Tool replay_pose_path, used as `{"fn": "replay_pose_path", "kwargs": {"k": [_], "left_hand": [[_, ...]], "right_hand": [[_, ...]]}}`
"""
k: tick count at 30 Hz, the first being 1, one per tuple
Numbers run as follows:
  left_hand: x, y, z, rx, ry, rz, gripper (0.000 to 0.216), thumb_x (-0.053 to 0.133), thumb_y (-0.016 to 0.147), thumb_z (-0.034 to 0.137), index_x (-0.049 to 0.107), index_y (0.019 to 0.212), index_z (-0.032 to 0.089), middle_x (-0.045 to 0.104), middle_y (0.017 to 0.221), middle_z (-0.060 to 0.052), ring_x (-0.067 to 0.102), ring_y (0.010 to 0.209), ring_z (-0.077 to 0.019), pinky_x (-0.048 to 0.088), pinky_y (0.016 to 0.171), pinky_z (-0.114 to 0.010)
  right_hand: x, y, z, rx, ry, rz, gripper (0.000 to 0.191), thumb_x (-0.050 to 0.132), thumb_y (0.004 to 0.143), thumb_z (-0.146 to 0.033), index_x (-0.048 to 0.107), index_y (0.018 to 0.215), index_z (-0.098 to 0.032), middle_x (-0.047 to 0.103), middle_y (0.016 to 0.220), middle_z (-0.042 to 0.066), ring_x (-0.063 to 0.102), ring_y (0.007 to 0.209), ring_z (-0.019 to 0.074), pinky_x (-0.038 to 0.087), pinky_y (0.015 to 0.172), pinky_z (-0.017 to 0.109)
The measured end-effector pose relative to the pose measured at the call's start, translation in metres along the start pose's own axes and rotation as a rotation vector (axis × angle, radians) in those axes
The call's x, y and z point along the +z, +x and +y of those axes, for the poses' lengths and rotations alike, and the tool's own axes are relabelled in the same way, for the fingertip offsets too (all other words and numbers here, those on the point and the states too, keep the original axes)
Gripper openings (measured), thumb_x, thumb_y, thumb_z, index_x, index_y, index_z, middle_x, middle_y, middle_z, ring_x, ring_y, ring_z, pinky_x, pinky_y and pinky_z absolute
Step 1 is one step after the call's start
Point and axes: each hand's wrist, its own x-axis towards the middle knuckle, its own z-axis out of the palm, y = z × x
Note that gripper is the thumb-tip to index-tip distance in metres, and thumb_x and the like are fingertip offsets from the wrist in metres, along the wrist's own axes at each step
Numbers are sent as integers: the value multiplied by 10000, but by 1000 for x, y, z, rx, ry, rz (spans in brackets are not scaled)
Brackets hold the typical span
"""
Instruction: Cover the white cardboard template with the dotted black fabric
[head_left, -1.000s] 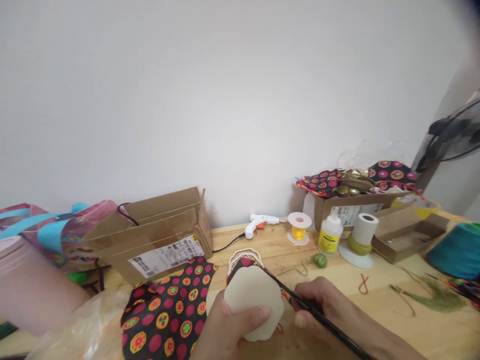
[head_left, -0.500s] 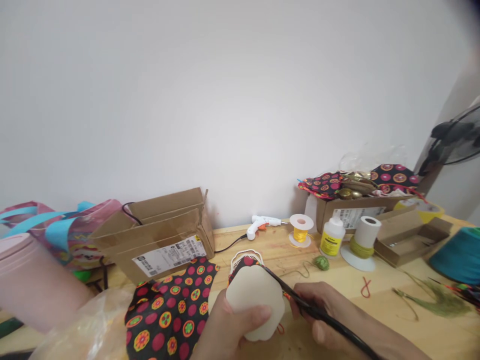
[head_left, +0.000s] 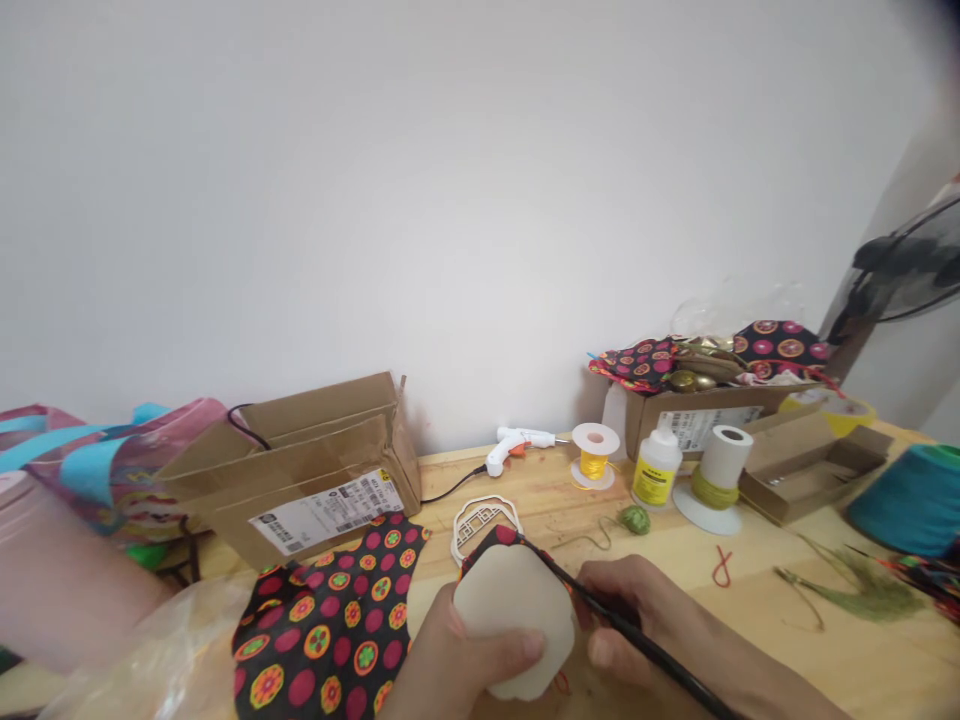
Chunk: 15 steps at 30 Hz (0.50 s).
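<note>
My left hand grips a cream-white flat piece with a scalloped outline, its thumb lying across the face. Black patterned fabric peeks out behind the piece's upper edge. In my right hand is a long, slim black tool that narrows to a tip touching or close to the piece's top edge; its exact kind is unclear. Just beyond lies a white openwork frame. To the left, a larger patterned cloth is spread on the wooden table.
A cardboard box stands at left, by a pink cup and clear plastic. Behind are a glue gun and yellow thread spool. At right are a glue bottle, a cord spool, a filled box and tassels.
The view has shifted slightly, and the held piece sits a little lower, showing more of the white openwork frame. Both hands keep their hold; the black tool's tip stays by the top edge.
</note>
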Motion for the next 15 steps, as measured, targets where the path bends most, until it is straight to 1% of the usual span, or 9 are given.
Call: {"fn": "replay_pose_path", "kwargs": {"k": [7,11,15], "left_hand": [[-2,0,1,-8,37,-24,389,773,421,246,673,766,98,668,664,-96,575,566,-194,449,469,-260],[-4,1,4,-1,60,29,388,777,418,240,673,759,87,680,665,-108,590,572,-203,466,505,-278],[-7,3,7,22,0,132,342,766,464,249,657,756,108,685,663,-90,589,521,-180,467,497,-281]], "right_hand": [[-6,1,-2,76,-192,52,403,505,718,-534,390,589,-170,295,545,-60,268,530,88,191,433,207],[-8,2,0,67,-195,54,400,518,707,-534,399,587,-171,290,532,-61,258,517,85,180,422,205],[-3,3,4,54,-130,48,428,483,708,-575,386,596,-174,282,529,-61,251,507,84,170,410,206]]}}
